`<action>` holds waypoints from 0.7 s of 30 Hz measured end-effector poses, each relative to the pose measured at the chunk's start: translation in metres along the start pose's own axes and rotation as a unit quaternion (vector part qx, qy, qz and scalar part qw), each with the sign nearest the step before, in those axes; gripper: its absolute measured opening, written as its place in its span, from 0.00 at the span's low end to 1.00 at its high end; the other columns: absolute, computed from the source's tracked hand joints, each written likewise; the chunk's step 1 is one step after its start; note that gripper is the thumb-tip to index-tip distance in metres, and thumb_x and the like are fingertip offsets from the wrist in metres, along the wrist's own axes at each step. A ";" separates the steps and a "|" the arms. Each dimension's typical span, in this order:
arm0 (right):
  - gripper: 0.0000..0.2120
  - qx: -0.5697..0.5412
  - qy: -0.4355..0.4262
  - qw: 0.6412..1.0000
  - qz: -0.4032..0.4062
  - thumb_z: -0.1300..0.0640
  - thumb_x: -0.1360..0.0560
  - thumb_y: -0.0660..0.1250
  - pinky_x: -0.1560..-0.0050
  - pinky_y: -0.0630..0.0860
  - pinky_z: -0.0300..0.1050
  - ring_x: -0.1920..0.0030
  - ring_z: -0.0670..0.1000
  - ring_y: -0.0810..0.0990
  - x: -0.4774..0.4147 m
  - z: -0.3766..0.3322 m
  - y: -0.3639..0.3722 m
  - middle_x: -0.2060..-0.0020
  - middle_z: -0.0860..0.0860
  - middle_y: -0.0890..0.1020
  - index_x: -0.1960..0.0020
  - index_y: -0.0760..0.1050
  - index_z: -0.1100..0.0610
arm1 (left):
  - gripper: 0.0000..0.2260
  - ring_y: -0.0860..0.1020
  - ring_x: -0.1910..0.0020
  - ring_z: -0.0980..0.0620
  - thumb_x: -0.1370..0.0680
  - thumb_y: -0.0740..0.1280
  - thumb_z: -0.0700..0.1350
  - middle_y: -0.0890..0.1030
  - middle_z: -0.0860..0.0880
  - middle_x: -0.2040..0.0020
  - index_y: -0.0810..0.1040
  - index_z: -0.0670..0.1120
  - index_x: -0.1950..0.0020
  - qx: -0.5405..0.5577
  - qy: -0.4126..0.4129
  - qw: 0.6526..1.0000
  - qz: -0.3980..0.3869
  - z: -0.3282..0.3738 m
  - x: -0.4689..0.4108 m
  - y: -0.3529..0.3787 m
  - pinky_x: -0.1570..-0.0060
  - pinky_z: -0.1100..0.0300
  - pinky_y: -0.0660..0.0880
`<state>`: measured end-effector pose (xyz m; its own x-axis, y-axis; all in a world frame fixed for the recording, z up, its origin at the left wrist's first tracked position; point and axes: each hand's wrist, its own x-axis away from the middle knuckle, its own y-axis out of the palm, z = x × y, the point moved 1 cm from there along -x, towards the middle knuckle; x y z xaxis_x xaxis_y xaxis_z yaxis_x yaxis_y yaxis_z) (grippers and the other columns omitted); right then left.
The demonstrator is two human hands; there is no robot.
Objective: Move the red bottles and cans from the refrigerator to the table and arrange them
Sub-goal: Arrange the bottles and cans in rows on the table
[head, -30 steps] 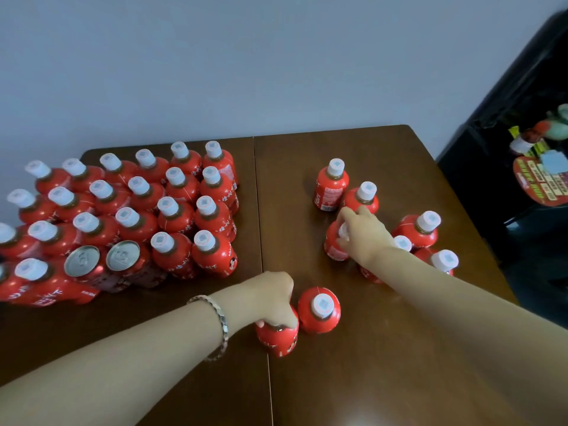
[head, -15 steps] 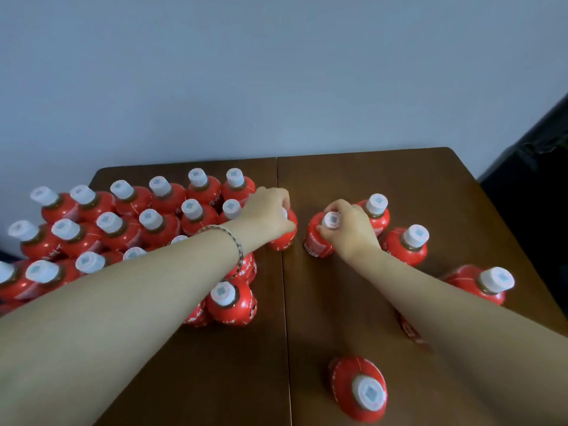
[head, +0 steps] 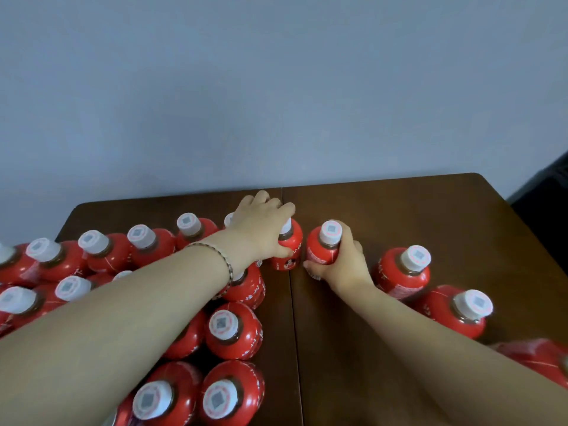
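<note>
- The left hand [head: 264, 229] is now gripping the left bottle [head: 290, 245] at the far end of the packed block of bottles [head: 144, 247]. A second ago it was holding a bottle near the front of the surface [head: 415, 210].
- Its fingers [head: 285, 209] are curling down over that bottle's cap and shoulder.
- The right hand [head: 344, 265] has left the loose cluster and is wrapping around the side of the right bottle [head: 321, 253], whose cap is showing above the hand.
- The two held bottles are now standing upright and just beside each other, one on each side of the seam [head: 293, 318]. By my reading, a new column is being added to the block's right edge.
- Two loose bottles [head: 405, 275] are waiting to the right of the right hand, so the arranging is looking well advanced but unfinished.
- Whether either held bottle is resting fully on the surface or being held slightly off it is not something I am able to tell.
- The left forearm is covering much of the block, and the cans seen a second ago are not showing now.
- Another red bottle [head: 534, 358] is being cut off at the lower right, blurred and partly behind the right arm.
- The refrigerator is not clearly in view; only a dark strip [head: 553, 195] is showing at the right edge.
</note>
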<state>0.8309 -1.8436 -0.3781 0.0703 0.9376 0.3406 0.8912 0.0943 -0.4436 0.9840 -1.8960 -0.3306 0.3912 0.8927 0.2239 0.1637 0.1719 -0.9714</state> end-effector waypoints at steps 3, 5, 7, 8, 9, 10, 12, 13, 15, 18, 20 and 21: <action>0.39 -0.002 -0.023 1.000 0.016 0.61 0.33 0.76 0.42 0.68 0.42 0.44 0.50 0.72 -0.014 -0.003 0.005 0.37 0.54 0.68 0.30 0.59 0.47 | 0.32 0.73 0.42 0.47 0.33 0.71 0.63 0.78 0.51 0.43 0.66 0.51 0.35 0.042 -0.012 0.998 -0.046 -0.009 -0.007 -0.004 0.42 0.52 0.64; 0.38 0.011 -0.026 1.000 0.008 0.61 0.34 0.76 0.41 0.70 0.44 0.43 0.52 0.74 -0.022 -0.004 0.006 0.37 0.54 0.70 0.30 0.60 0.48 | 0.32 0.76 0.45 0.47 0.34 0.72 0.62 0.79 0.51 0.44 0.66 0.50 0.36 0.063 -0.017 0.996 -0.058 -0.010 -0.009 -0.006 0.44 0.53 0.65; 0.40 0.027 -0.027 0.999 0.004 0.60 0.35 0.77 0.40 0.72 0.48 0.39 0.54 0.74 -0.027 -0.003 0.006 0.37 0.54 0.71 0.30 0.60 0.48 | 0.32 0.76 0.46 0.47 0.34 0.73 0.61 0.79 0.50 0.44 0.66 0.50 0.35 0.072 -0.018 0.996 -0.049 -0.012 -0.010 -0.005 0.46 0.55 0.66; 0.41 0.029 -0.026 0.999 0.003 0.60 0.35 0.77 0.39 0.72 0.49 0.38 0.55 0.74 -0.030 -0.002 0.005 0.36 0.54 0.70 0.29 0.58 0.49 | 0.33 0.77 0.47 0.46 0.33 0.73 0.60 0.79 0.50 0.45 0.66 0.50 0.34 0.080 -0.022 0.996 -0.041 -0.011 -0.009 -0.003 0.48 0.55 0.67; 0.43 0.028 -0.024 0.999 0.001 0.60 0.35 0.77 0.38 0.72 0.50 0.37 0.55 0.73 -0.032 -0.001 0.005 0.35 0.54 0.70 0.28 0.56 0.49 | 0.34 0.77 0.48 0.46 0.33 0.73 0.59 0.79 0.49 0.46 0.64 0.50 0.33 0.086 -0.027 0.995 -0.031 -0.011 -0.009 0.000 0.50 0.55 0.68; 0.45 0.029 -0.022 0.999 0.001 0.60 0.35 0.77 0.37 0.71 0.50 0.36 0.55 0.73 -0.034 -0.002 0.006 0.33 0.54 0.69 0.27 0.54 0.50 | 0.35 0.77 0.49 0.46 0.33 0.73 0.58 0.79 0.49 0.47 0.62 0.50 0.31 0.087 -0.034 0.995 -0.017 -0.010 -0.008 0.003 0.51 0.55 0.68; 0.45 0.028 -0.015 0.999 0.013 0.60 0.34 0.77 0.36 0.71 0.52 0.35 0.56 0.72 -0.036 -0.003 0.008 0.33 0.55 0.69 0.27 0.53 0.52 | 0.36 0.78 0.50 0.45 0.32 0.72 0.57 0.79 0.48 0.48 0.59 0.50 0.29 0.078 -0.052 0.996 0.007 -0.009 -0.008 0.008 0.53 0.54 0.67; 0.44 0.028 -0.010 0.999 0.022 0.59 0.34 0.77 0.36 0.71 0.52 0.35 0.56 0.72 -0.035 -0.004 0.009 0.33 0.55 0.69 0.27 0.53 0.53 | 0.37 0.78 0.51 0.45 0.32 0.72 0.57 0.79 0.48 0.48 0.58 0.49 0.29 0.077 -0.061 0.995 0.011 -0.008 -0.008 0.009 0.54 0.55 0.66; 0.43 0.051 0.003 0.998 0.025 0.57 0.33 0.76 0.36 0.72 0.54 0.36 0.57 0.73 -0.036 -0.007 0.009 0.34 0.57 0.70 0.28 0.53 0.55 | 0.35 0.78 0.52 0.46 0.31 0.72 0.56 0.79 0.49 0.49 0.59 0.49 0.30 0.087 -0.073 0.994 0.006 -0.006 -0.008 0.010 0.55 0.56 0.65; 0.42 0.201 0.041 0.977 -0.050 0.51 0.30 0.73 0.39 0.72 0.56 0.38 0.60 0.74 -0.037 -0.018 0.000 0.37 0.59 0.73 0.27 0.50 0.58 | 0.34 0.77 0.52 0.46 0.31 0.71 0.57 0.79 0.48 0.49 0.59 0.48 0.32 0.097 -0.086 0.992 -0.011 -0.004 -0.009 0.010 0.49 0.53 0.66; 0.38 0.325 0.062 0.937 -0.117 0.54 0.25 0.67 0.37 0.70 0.54 0.36 0.62 0.73 -0.030 -0.031 -0.009 0.36 0.61 0.73 0.26 0.49 0.63 | 0.37 0.75 0.43 0.43 0.30 0.71 0.59 0.78 0.45 0.42 0.57 0.46 0.29 0.047 -0.110 0.992 -0.035 -0.002 -0.009 0.007 0.39 0.47 0.64; 0.34 0.380 0.053 0.914 -0.134 0.56 0.23 0.64 0.36 0.69 0.53 0.35 0.62 0.72 -0.023 -0.036 -0.015 0.34 0.62 0.71 0.26 0.49 0.66 | 0.41 0.72 0.37 0.41 0.30 0.70 0.61 0.74 0.43 0.36 0.54 0.45 0.27 -0.002 -0.124 0.991 -0.051 0.002 -0.006 0.004 0.35 0.44 0.62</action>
<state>0.8322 -1.8785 -0.3490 -0.0258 0.8131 0.5815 0.3175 0.5583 -0.7665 0.9806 -1.9003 -0.3359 0.1371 0.9458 0.2944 0.1943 0.2657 -0.9443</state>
